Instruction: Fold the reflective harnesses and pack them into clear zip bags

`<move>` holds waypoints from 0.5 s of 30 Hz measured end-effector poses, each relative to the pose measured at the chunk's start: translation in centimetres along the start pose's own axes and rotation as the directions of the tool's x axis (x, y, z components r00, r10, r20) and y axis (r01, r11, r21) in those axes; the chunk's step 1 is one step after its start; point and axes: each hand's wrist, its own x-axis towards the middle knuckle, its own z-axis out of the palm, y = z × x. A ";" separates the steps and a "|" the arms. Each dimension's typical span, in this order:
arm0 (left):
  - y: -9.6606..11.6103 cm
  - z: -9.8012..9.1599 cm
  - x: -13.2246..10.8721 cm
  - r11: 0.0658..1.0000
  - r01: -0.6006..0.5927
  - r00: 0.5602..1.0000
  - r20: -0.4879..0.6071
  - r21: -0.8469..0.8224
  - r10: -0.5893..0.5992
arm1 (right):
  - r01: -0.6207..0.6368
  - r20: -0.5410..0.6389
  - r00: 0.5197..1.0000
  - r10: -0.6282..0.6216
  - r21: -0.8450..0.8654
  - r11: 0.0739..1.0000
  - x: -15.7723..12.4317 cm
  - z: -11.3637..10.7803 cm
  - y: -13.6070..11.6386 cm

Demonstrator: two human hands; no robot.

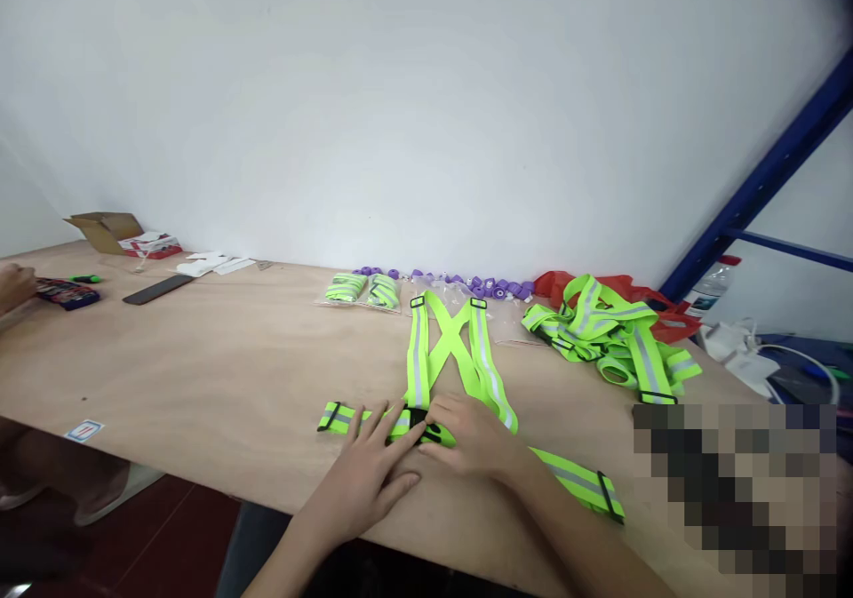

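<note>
While beneath left hand (370, 466) and right hand (474, 438), harness (451, 342).

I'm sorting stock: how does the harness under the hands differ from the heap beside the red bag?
The spread harness lies flat, straps crossed in an X; the heap is tangled and bunched. The left hand and right hand rest on the spread harness's belt; no hand is on the heap. Both are neon yellow-green with grey stripes.

Both forearms enter from the bottom centre of the frame and converge. The left hand (370, 466) lies palm down, fingers spread and extended flat. The right hand (474, 438) lies palm down just beside it, fingers slightly curled, grip not discernible.
</note>
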 end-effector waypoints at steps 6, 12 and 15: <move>-0.2 0.4 -0.2 1.000 -0.013 0.999 -0.045 0.021 0.014 | 0.047 -0.289 0.955 -0.066 -0.073 0.996 -0.1 -1.5 1.1; 0.1 0.8 -0.3 0.999 0.023 0.999 -0.046 -0.036 -0.025 | -0.333 -0.380 0.878 0.290 -0.051 0.941 -0.9 -2.6 5.5; 0.1 0.8 -0.4 0.997 0.025 0.998 -0.055 -0.070 -0.029 | -0.430 -0.212 0.889 0.406 -0.077 0.900 -1.2 -1.7 7.0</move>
